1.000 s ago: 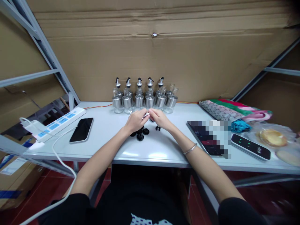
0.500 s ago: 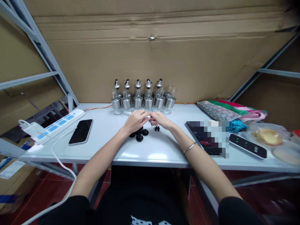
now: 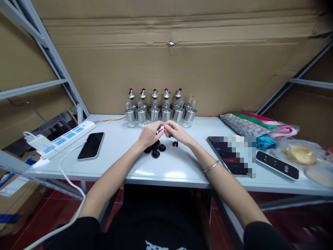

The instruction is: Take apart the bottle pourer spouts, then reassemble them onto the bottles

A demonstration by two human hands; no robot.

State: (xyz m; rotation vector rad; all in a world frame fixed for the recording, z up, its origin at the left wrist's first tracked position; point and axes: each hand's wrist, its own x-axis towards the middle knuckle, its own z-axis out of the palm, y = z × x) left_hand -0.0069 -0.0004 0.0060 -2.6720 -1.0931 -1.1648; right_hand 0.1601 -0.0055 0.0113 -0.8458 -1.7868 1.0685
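My left hand (image 3: 149, 134) and my right hand (image 3: 177, 132) meet over the middle of the white table (image 3: 182, 166), fingertips together on a small silver spout piece (image 3: 160, 128). The left fingers pinch its metal end; the right fingers grip its darker end. Just below the hands lie a few black round stoppers (image 3: 155, 150) and a smaller black part (image 3: 175, 143). Behind the hands stands a row of several glass and steel dispenser bottles (image 3: 160, 110); those on the left carry pour spouts, the two at the right end seem to lack them.
A black phone (image 3: 91, 145) and a white power strip (image 3: 65, 137) with its cable lie at the left. At the right are a blurred dark box (image 3: 232, 154), a black device with green lights (image 3: 277, 164), a patterned cloth bag (image 3: 249, 125) and wrapped bread (image 3: 301, 154). Cardboard walls the back.
Both hands have stayed together on the small spout piece, only shifting their fingers slightly. The camera has drifted a little; nothing on the table has moved.
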